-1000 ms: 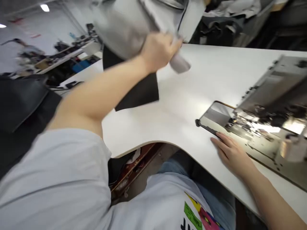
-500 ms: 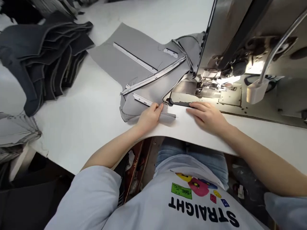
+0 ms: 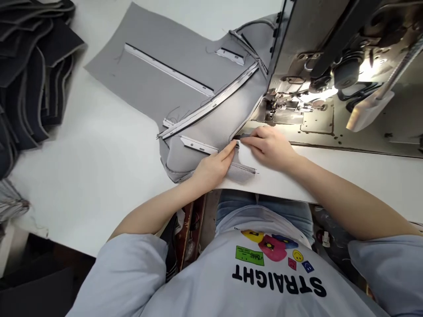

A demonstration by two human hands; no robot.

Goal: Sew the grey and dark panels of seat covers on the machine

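A grey fabric piece point(image 3: 185, 88) with pale strips sewn on it lies spread over the white table point(image 3: 109, 149), reaching under the sewing machine point(image 3: 330, 66). My left hand point(image 3: 211, 169) presses on the fabric's near edge, fingers pointing right along a strip. Close beside it, my right hand point(image 3: 269, 147) pinches the same edge in front of the needle plate point(image 3: 284, 116). The fingertips of both hands almost meet at the fabric's corner.
A stack of dark fabric pieces point(image 3: 29, 70) sits at the table's far left. The machine's lamp lights the needle area. My lap and the table's curved front cutout are below the hands.
My left hand brought the grey fabric down from overhead and laid it on the table. Since then my right hand has moved left onto the fabric's edge, meeting the left hand.
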